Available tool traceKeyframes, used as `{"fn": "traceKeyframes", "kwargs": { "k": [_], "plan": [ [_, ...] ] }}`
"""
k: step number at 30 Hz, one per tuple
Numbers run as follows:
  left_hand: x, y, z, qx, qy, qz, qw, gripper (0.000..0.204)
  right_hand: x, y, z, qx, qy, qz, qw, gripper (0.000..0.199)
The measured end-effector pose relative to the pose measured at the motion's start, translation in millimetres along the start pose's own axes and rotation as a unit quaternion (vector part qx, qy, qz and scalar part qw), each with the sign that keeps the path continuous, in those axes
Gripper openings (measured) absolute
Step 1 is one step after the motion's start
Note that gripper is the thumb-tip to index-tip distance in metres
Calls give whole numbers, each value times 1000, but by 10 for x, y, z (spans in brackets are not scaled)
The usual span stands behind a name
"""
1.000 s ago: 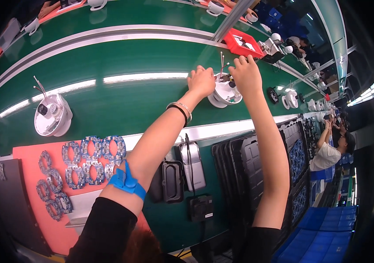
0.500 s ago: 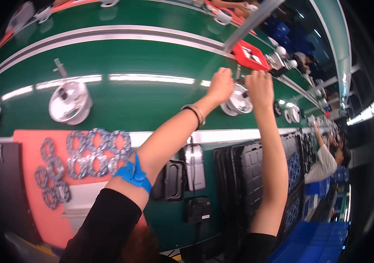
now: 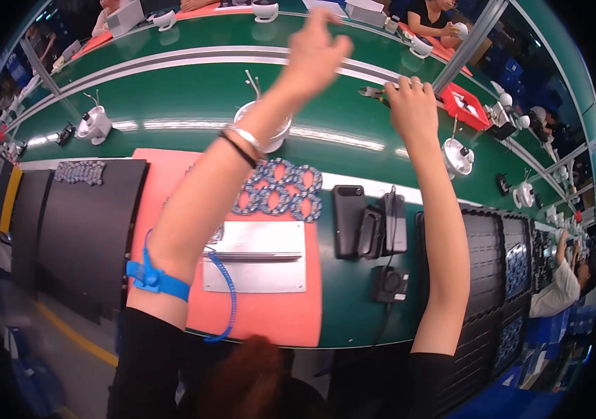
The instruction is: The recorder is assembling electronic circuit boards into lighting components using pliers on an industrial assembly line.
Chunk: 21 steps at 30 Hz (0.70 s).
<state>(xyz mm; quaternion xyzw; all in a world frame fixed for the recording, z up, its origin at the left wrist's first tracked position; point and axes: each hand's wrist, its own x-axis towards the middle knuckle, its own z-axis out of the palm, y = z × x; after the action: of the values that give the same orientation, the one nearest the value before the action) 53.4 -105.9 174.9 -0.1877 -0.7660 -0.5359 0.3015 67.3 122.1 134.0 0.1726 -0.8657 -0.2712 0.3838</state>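
My left hand (image 3: 315, 56) is raised over the green conveyor belt (image 3: 193, 98), fingers apart with nothing in them. Below it, partly hidden by my wrist, a round white housing (image 3: 282, 133) stands on the belt with thin pale wires (image 3: 252, 85) rising from it. My right hand (image 3: 413, 108) is closed round a pair of pliers (image 3: 369, 91), whose metal jaws point left. Another white housing (image 3: 457, 159) with a wire sticking up stands just right of my right forearm.
On a pink mat (image 3: 270, 314) lie several ring-shaped coils (image 3: 275, 199) and a flat metal fixture (image 3: 263, 276). Black devices (image 3: 349, 220) and black trays (image 3: 480, 258) are to the right. A red bin (image 3: 464, 106) stands beside a metal post (image 3: 469, 52). People sit across the belt.
The view has swung left. My left hand has left the right-hand white housing and opened, moving left. My right hand has also come away from that housing, and the pliers now show in it.
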Motion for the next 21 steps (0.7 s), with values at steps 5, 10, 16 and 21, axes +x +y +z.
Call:
{"fn": "traceKeyframes", "kwargs": {
  "k": [5,10,16,21],
  "plan": [
    [-129,-1078,-1148,156,-70,-175,970,37,247,-556,-115,28,-21,-14,999,26],
    [-532,-2229,-1276,260,-98,-242,930,68,510,-960,-105,72,4,-33,997,28],
    [-757,-2430,-884,81,-119,-359,922,53,762,-1384,110,132,-46,-70,988,27],
    [-707,-2297,-785,138,-131,-304,934,29,796,-1473,310,201,-81,-108,970,32]
  ]
}}
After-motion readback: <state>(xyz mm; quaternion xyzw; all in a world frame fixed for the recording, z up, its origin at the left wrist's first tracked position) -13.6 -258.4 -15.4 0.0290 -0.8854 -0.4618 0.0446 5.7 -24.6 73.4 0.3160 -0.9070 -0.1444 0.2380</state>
